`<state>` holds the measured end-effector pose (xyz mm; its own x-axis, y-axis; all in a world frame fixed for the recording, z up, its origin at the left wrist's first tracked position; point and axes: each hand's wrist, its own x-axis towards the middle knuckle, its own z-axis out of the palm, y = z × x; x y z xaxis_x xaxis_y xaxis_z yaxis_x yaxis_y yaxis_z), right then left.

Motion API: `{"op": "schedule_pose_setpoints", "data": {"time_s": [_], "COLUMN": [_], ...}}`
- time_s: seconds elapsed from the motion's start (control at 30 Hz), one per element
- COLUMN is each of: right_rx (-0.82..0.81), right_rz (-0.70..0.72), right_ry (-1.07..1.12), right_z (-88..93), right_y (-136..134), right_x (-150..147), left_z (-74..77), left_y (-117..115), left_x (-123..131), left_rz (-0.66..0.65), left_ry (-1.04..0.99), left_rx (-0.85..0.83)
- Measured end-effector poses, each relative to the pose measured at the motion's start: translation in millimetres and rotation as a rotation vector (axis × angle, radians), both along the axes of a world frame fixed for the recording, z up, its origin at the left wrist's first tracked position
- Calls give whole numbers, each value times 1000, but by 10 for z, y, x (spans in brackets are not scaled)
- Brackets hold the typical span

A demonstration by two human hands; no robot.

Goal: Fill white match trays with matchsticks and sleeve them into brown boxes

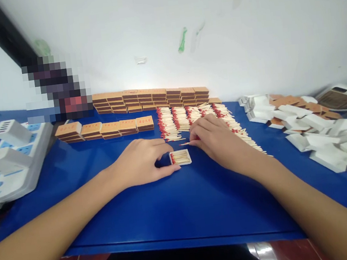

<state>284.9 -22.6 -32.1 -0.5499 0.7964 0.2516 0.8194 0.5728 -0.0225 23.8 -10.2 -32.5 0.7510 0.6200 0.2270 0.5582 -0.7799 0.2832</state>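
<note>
A small white matchbox tray (188, 157) lies on the blue table, with red-tipped matches (180, 158) in it. My left hand (144, 161) grips its left end, thumb at the near corner and forefinger at the far one. Just beyond the tray, my right hand (214, 137) pinches a match (184, 144) between thumb and fingers, its red head pointing left. Behind that hand, loose matches (168, 122) lie in several rows, partly hidden by the fingers.
Filled-looking orange matchboxes (119, 127) stand in a row at left, with a longer stack (152, 99) along the wall. White trays (329, 140) and orange sleeves (290, 102) are heaped at right near a phone (343, 96). A power strip (13, 166) with chargers occupies the left.
</note>
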Motion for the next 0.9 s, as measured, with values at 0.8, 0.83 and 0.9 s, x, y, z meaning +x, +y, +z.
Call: {"op": "schedule_pose_setpoints", "data": {"time_s": [0.8, 0.83, 0.9], "right_rx": [-36, -38, -37], "right_rz": [140, 143, 149], "right_ry": [48, 46, 46], "right_z": [67, 68, 70], "right_y": [-179, -180, -183], "right_x": [-63, -70, -84], "left_z": [-23, -22, -22], "left_y": [2, 2, 4], "left_x": [7, 6, 5], "left_rz": [30, 29, 25], "left_ry": [-25, -22, -17], "left_rx": [-1, -1, -3]}}
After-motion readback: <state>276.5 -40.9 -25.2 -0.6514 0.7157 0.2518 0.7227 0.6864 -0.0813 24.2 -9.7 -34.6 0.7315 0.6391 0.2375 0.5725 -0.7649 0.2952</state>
